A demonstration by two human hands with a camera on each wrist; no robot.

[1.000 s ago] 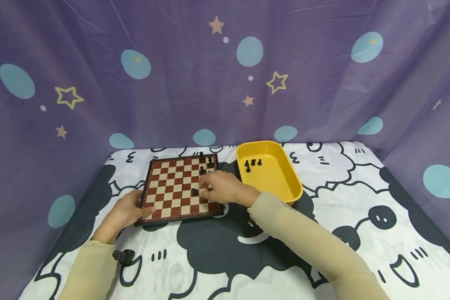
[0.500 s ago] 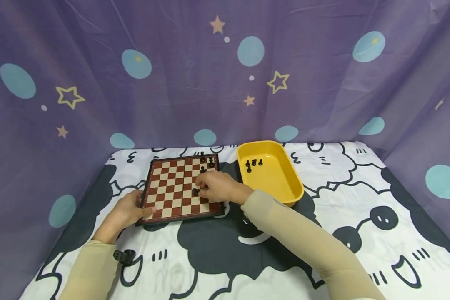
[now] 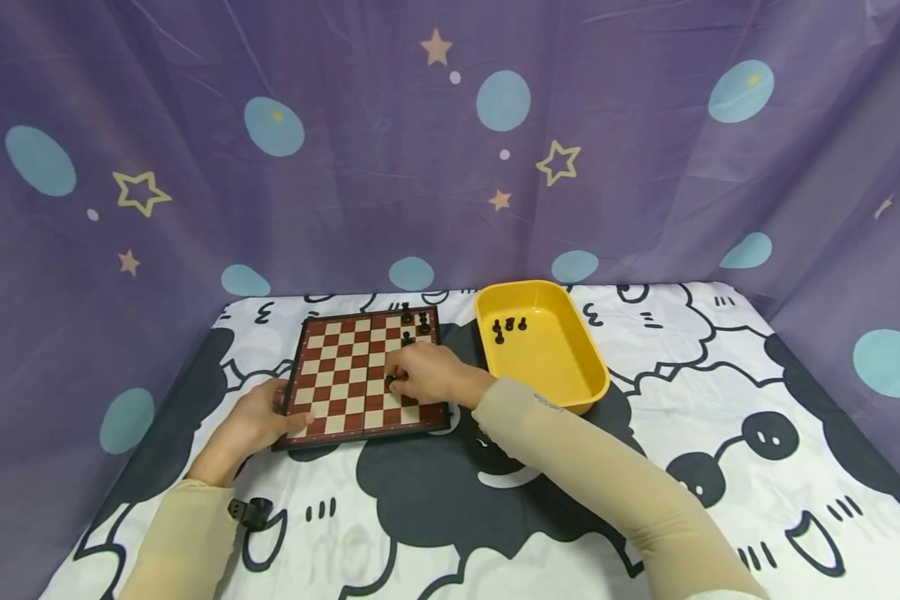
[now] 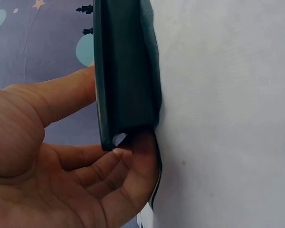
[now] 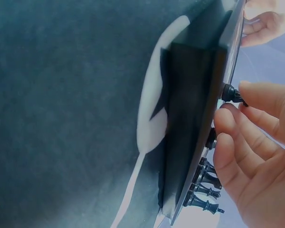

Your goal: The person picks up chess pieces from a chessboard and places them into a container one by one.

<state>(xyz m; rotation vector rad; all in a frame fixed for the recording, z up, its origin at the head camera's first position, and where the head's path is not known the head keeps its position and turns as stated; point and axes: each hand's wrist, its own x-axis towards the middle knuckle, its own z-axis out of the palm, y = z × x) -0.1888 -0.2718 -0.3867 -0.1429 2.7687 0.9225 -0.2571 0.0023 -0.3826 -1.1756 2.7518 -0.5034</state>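
The right hand [image 3: 427, 373] was over the right half of the chessboard [image 3: 333, 379], its thumb and fingertips pinched together on a black chess piece [image 3: 391, 381]; that piece was at the board, just right of its middle fold, and the fingers hid too much of it to tell its kind; the left hand [image 3: 253, 419] was clamped on the board's near left corner, thumb over the top face and the other fingers bent at the side and underneath.

Beyond the right hand, three upright black pieces [image 3: 423, 323] showed near the board's far right corner; the right wrist view caught further dark shapes along that side, partly covered by the fingers.

To the right of the board, just beside it, was a yellow tray [image 3: 562, 371]; four small black pieces [image 3: 499, 337] were grouped in it, toward its far left part.

Both arms reached in from the near side of the board in beige sleeves [image 3: 592, 467]; a small black device [image 3: 253, 513] was at the left cuff; under the board spread a black-and-white cartoon cloth [image 3: 435, 508]; behind it hung a purple curtain [image 3: 630, 192] with stars and blue ovals.
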